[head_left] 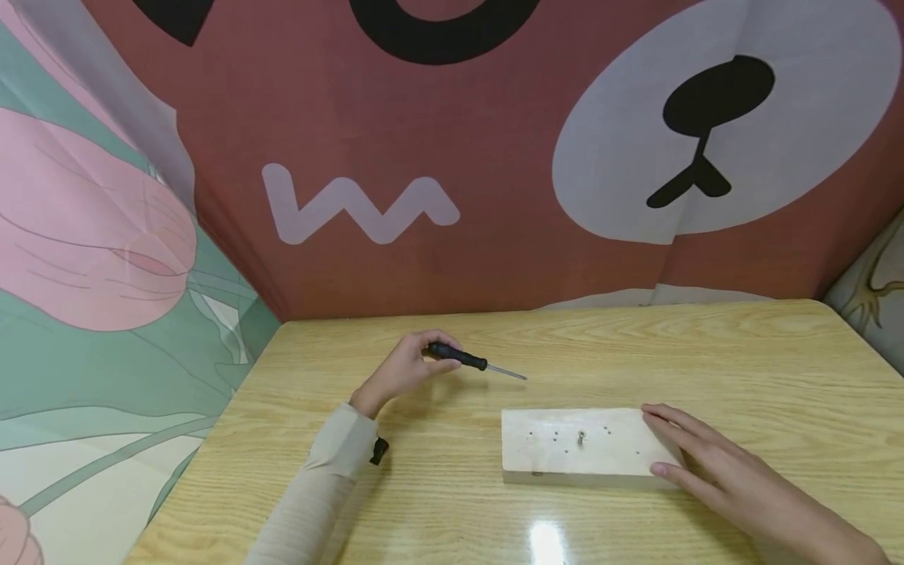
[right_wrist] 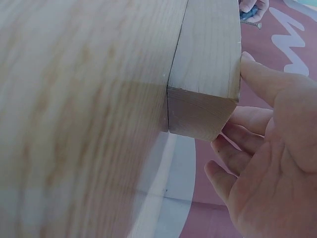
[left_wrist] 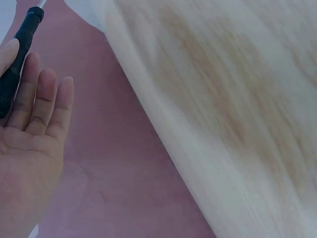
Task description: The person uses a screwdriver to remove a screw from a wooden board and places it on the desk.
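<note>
My left hand [head_left: 408, 365] holds a screwdriver [head_left: 459, 356] by its black handle, above the table's back left part. Its thin metal shaft points right and slightly down. In the left wrist view, the thumb lies against the handle [left_wrist: 20, 62]. A pale wooden block [head_left: 565, 441] lies flat on the table, with several small holes in its top. Near the middle of that top a screw [head_left: 581, 439] stands up. My right hand [head_left: 727, 471] grips the block's right end, thumb at the front edge and fingers at the back. The right wrist view shows the block's end face [right_wrist: 198, 113] between them.
The wood-grain table [head_left: 438, 502] runs back to a wall hanging [head_left: 494, 267] with a cartoon bear face. A small black thing [head_left: 379, 450] shows beside the left cuff. Another patterned cloth [head_left: 99, 314] hangs on the left.
</note>
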`<act>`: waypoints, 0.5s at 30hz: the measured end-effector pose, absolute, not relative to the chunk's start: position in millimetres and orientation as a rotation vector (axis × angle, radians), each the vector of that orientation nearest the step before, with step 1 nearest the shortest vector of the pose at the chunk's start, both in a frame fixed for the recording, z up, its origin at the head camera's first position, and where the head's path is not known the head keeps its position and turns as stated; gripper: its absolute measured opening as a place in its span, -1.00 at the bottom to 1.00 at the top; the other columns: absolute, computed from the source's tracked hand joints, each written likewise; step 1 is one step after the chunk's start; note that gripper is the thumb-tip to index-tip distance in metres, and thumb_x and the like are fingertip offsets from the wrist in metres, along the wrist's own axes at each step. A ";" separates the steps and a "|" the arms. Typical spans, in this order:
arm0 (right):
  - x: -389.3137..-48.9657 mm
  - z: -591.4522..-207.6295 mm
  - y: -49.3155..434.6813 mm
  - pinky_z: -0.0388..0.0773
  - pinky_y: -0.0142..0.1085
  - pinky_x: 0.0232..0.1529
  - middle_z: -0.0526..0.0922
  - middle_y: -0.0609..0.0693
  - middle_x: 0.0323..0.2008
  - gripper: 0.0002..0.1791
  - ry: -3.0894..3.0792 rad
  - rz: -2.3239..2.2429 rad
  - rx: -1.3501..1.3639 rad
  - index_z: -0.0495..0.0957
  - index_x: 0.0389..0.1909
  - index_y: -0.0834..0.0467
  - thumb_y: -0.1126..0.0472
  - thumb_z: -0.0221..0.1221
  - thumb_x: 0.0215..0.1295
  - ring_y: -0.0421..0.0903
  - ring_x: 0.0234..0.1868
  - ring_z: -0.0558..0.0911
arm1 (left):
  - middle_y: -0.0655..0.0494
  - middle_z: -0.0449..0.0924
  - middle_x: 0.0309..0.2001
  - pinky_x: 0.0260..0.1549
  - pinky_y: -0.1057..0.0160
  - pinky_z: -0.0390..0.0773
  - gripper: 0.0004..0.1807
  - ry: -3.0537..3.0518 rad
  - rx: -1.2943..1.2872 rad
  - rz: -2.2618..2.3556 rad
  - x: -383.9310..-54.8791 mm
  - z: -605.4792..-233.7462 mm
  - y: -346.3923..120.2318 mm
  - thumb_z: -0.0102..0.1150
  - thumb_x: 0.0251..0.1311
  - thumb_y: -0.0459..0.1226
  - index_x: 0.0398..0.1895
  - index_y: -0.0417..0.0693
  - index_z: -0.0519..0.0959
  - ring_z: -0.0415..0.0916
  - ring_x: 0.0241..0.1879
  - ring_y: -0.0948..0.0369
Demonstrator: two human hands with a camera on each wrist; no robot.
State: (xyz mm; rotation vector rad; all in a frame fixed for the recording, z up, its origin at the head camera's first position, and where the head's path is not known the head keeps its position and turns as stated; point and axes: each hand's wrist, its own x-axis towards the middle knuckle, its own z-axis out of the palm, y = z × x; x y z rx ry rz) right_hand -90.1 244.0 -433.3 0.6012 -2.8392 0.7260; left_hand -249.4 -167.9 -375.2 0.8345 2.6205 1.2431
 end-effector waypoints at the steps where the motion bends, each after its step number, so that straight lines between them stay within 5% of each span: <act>1: -90.0 -432.7 244.0 0.07 -0.85 0.05 0.35 -0.03 0.40 -0.33 -2.857 0.728 0.590 0.35 0.43 0.05 -0.05 0.24 0.35 -0.74 0.32 0.01 | 0.08 0.69 -0.15 -0.33 0.21 0.51 -0.80 2.619 0.834 1.254 -249.3 -374.9 -167.5 0.32 0.25 -0.23 -0.08 0.00 0.67 0.54 -0.30 0.22; 6: -89.2 -431.3 243.9 0.20 -0.78 0.05 0.33 -0.05 0.42 -0.32 -2.893 0.715 0.564 0.32 0.44 0.01 -0.08 0.22 0.36 -0.56 0.35 0.17 | 0.10 0.70 -0.15 -0.32 0.24 0.56 -0.80 2.624 0.825 1.292 -247.7 -373.2 -164.8 0.35 0.23 -0.23 -0.09 0.03 0.67 0.60 -0.27 0.21; 10: -89.0 -433.3 243.5 0.01 -0.87 0.05 0.34 -0.04 0.41 -0.33 -2.857 0.735 0.582 0.34 0.43 0.04 -0.05 0.24 0.35 -0.67 0.33 0.08 | 0.08 0.71 -0.18 -0.34 0.24 0.59 -0.80 2.604 0.804 1.358 -246.1 -371.6 -163.1 0.36 0.22 -0.24 -0.09 0.03 0.67 0.63 -0.24 0.09; 15: -88.9 -433.5 243.4 0.03 -0.87 0.05 0.34 -0.03 0.41 -0.33 -2.862 0.746 0.583 0.33 0.44 0.03 -0.04 0.23 0.36 -0.75 0.31 0.00 | 0.04 0.70 -0.18 -0.31 0.24 0.65 -0.80 2.582 0.783 1.436 -244.4 -369.1 -160.5 0.37 0.21 -0.26 -0.11 0.00 0.68 0.64 -0.21 -0.02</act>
